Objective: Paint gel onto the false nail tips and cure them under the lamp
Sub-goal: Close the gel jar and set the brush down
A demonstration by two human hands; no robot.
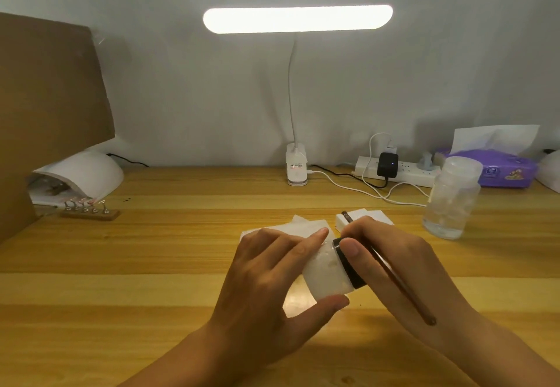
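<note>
Our left hand (266, 283) grips a small frosted white gel jar (325, 274); our right hand (394, 259) pinches its black lid (348, 265) and holds a thin brown brush (403, 292). The false nail tips (81, 203) stand at ten o'clock, just before the white domed curing lamp (88, 174).

Two hands are in the lower middle of the frame, the left hand (266, 283) and the right hand (394, 265). Between them there is one white jar (327, 271), one brush (400, 289) and one paper wipe (303, 226). Just behind them is one small white box (372, 217).

One desk lamp (297, 20) glows at the top centre. At the left edge stand one curing lamp (91, 174) and one cardboard box (51, 83). One wooden stand (91, 214) sits there too, its row of nail tips too small to count surely.

On the right are one clear bottle (451, 198) and one purple tissue box (509, 171). One power strip (403, 174) carries three plugs.
</note>
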